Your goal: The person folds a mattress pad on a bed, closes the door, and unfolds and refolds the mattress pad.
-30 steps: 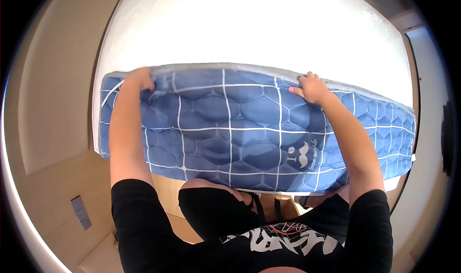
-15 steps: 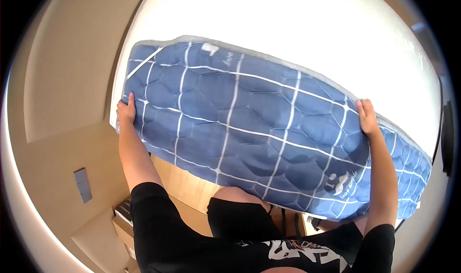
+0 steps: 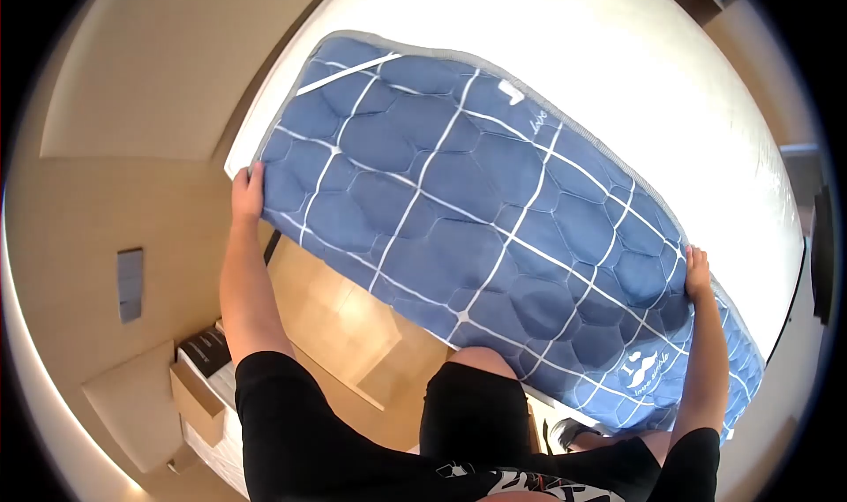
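Observation:
A blue quilted mattress pad [image 3: 459,184] with white grid lines, a grey edge and an elastic strap across its far left corner lies folded along the near side of a white mattress [image 3: 565,34]. My left hand [image 3: 248,191] is closed on the pad's left edge near the mattress corner, thumb on top and the other fingers partly hidden. Over at the right, my right hand [image 3: 698,273] grips the pad's far grey edge, with some fingers hidden. Beyond it the pad carries on to the right. White lettering shows on the pad's near right part.
A wooden wall with a padded panel stands at the left, with a grey switch plate [image 3: 130,285] on it. An open cardboard box [image 3: 198,400] sits at the lower left. Wooden floor [image 3: 353,325] shows below the pad, beside my knee.
The view has turned, so the pad slants more steeply down to the right. The pad's left end lies flatter, and my right hand appears lower. Both hands keep their hold.

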